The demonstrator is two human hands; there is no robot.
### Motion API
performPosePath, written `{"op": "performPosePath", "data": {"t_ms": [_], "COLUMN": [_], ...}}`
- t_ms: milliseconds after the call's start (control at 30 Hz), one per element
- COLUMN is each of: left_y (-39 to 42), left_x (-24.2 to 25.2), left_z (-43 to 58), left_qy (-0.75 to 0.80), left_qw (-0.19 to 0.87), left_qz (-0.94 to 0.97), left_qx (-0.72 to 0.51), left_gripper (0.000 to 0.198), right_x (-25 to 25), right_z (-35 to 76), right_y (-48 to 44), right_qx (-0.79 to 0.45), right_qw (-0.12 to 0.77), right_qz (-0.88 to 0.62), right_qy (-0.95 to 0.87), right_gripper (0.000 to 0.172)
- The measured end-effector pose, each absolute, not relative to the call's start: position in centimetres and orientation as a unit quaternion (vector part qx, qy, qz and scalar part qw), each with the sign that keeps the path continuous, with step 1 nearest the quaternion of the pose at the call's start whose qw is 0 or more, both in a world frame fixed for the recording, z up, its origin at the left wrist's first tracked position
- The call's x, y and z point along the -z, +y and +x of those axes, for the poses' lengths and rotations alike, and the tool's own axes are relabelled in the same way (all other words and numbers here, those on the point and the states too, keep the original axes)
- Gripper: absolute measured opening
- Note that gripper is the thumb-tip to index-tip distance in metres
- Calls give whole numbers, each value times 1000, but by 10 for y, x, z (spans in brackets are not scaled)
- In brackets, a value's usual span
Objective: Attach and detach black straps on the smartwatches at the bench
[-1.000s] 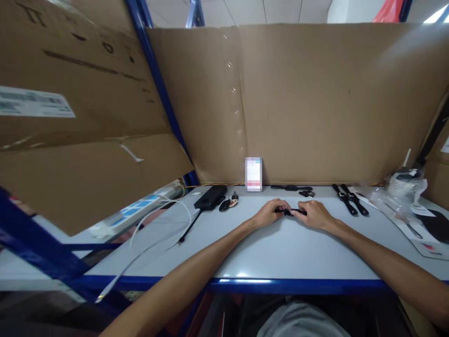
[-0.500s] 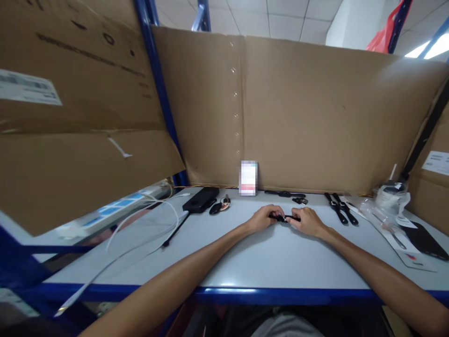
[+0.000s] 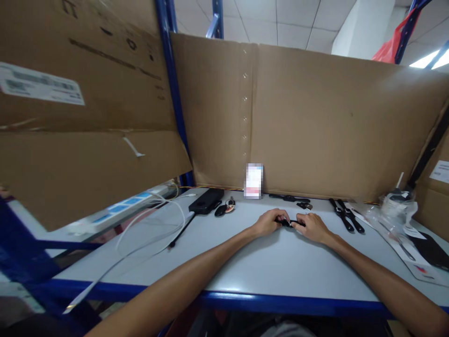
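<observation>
My left hand [image 3: 269, 222] and my right hand [image 3: 313, 226] are close together over the middle of the grey table [image 3: 266, 271]. Between them is a small black strap-like item [image 3: 289, 223] with a shiny middle part. The fingers of my left hand pinch its left end, and those of my right hand grip its right end. Its finer details are too small to tell. Behind the hands lie a black watch-like strap [image 3: 289, 198] and a small dark object [image 3: 304, 206].
A lit screen [image 3: 253, 181] leans on the cardboard. Left are a black box [image 3: 206, 201], keys [image 3: 220, 209], white cables [image 3: 184, 220] and a power strip [image 3: 122, 208]. Right are black straps [image 3: 346, 215], plastic packaging [image 3: 396, 236] and a dark phone-like slab [image 3: 430, 250].
The camera view has turned slightly left and up, so everything appears shifted right and a little lower. Both hands keep their hold on the black item.
</observation>
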State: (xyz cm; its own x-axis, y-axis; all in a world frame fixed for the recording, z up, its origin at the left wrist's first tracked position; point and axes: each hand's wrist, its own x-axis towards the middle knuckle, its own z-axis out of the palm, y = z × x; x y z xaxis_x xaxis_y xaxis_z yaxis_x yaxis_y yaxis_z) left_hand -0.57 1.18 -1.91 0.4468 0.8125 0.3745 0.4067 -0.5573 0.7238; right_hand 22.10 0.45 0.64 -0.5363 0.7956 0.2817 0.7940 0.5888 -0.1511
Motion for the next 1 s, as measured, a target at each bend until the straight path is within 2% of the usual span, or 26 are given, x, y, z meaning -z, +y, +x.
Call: {"op": "performPosePath", "data": {"t_ms": [167,467,833,1000], "left_y": [12,8,4,1], "left_x": [18,11,4,5], "left_z": [-6,-5,-4,-3], "left_qy": [389,377,384,395], "left_qw": [278,337,358,342], "left_qz": [800,781,769,775], "left_qx": [-363,-366,-365,-355], "left_gripper": [41,33,31,16], "right_x": [-7,-7,-10,-7], "right_z": [221,220,217,217], "right_y": [3,2,-1,4], "right_qx": [18,29,10,23], "right_qw": [145,117,131,138], "right_qz": [-458,-459,-468,-498], "right_qy": [-877,-880,-874,-856], "right_gripper": [34,40,37,30]}}
